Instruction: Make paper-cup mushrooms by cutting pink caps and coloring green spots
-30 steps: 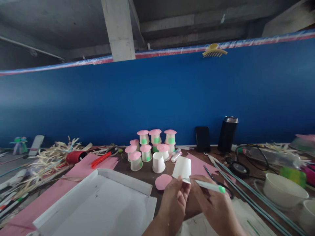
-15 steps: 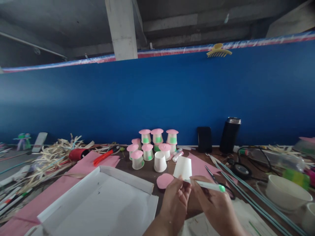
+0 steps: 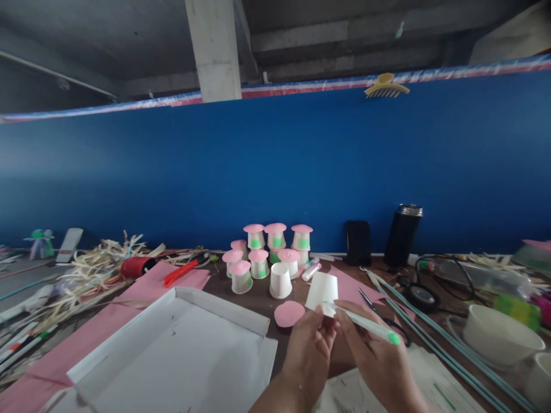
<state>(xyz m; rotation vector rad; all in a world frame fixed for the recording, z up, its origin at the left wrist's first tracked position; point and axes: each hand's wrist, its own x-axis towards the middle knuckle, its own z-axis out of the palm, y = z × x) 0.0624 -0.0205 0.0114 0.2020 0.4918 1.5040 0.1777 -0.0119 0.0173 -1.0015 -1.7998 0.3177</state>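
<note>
Far left on the tabletop (image 3: pixel 249 289) lies a heap of pale dried strips (image 3: pixel 92 267); beside it one red cup on its side (image 3: pixel 138 266) and one red-handled cutter (image 3: pixel 181 272) on a sheet of pink paper (image 3: pixel 142 292); nearer me sits one shallow white cardboard tray (image 3: pixel 172 350), open side up. Behind the middle stands a cluster of upturned paper cups with pink caps (image 3: pixel 267 252); I count nine or so, some half hidden, three along the back row; one plain white cup (image 3: pixel 280 281) stands upturned just in front of them, and one pink paper disc (image 3: pixel 289 314) lies flat beside it. The left hand (image 3: pixel 310 350) pinches a single white paper cup (image 3: pixel 322 291) by its lower rim, base uppermost, raised just above the tabletop; the right hand (image 3: pixel 374 358) is closed round one white marker with a green end (image 3: pixel 368 327), its tip at the cup's rim. Further right: one pair of scissors (image 3: pixel 372 307), several long grey-green rods (image 3: pixel 430 332), one dark phone (image 3: pixel 358 242) and one black flask (image 3: pixel 402 234) against the blue wall, one roll of black tape (image 3: pixel 419 295), and two white bowls (image 3: pixel 501 335) at the edge.
</note>
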